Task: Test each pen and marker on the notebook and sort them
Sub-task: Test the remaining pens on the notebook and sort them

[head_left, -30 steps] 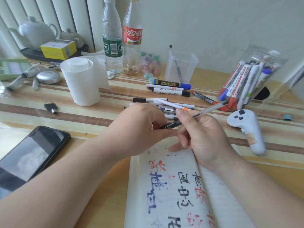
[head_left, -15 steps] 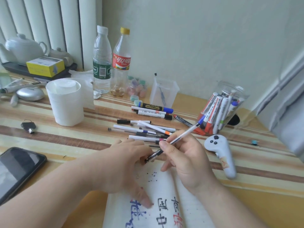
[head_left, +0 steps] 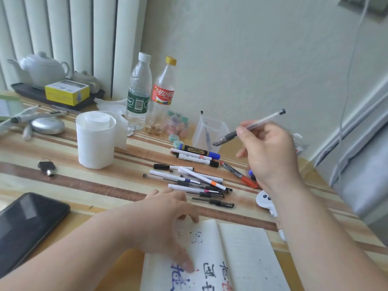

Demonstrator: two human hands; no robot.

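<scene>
Right hand has come up off the page since a second ago, and the pen went with it, from just above the notebook to mid-air over the far side of the surface. Left hand has let go of the pen tip and now lies flat, thumb pressing the left page and fingers at the page's top edge. Head tilted up too, so more wall is showing.

Right grip: thumb and fingers pinched round the clear barrel near its dark section, tip pointing down-left, black end up-right. Capped or not, can't tell. Left grip: spread, holding nothing.

Step, my read: this pen's test is done and it is being sorted. It hangs just beside the clear cup, which holds one thin pen already. The jar is mostly hidden behind the right hand. Next move calls for choosing a container and dropping the pen in tip-down without tipping the light cup.

Loose pens lie piled between the notebook and the three markers; an orange-capped marker lies alone beside them.

Elsewhere on the striped wooden surface: phone, key, white tub, two bottles, teapot on a dark tray, yellow box, white controller. Pale wall behind, vertical blinds on the left.
</scene>
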